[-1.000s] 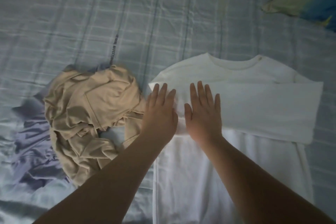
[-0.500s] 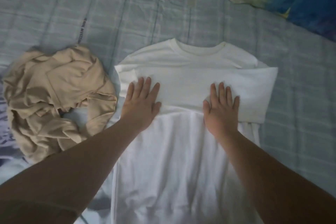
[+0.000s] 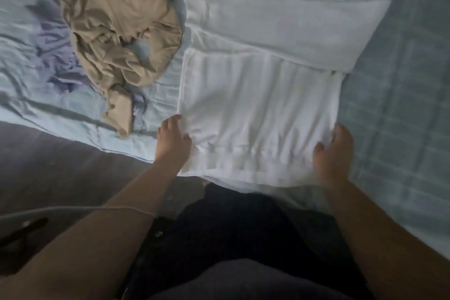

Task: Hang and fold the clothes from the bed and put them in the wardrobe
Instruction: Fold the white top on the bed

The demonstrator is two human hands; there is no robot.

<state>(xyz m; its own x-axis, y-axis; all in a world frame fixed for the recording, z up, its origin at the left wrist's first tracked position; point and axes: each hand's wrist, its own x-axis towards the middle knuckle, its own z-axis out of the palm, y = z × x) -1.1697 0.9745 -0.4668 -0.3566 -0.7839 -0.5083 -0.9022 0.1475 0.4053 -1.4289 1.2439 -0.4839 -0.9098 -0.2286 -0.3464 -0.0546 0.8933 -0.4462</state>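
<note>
The bed (image 3: 401, 80) had a pale blue checked sheet. A white shirt (image 3: 263, 95) lay flat on it. Beside it sat crumpled tan clothes (image 3: 117, 19), partly on a purple cloth (image 3: 56, 56).

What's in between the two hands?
The bottom of the white shirt, spread on the bed, stretches between the left hand and the right hand, one at each lower corner. The head view shows it.
</note>
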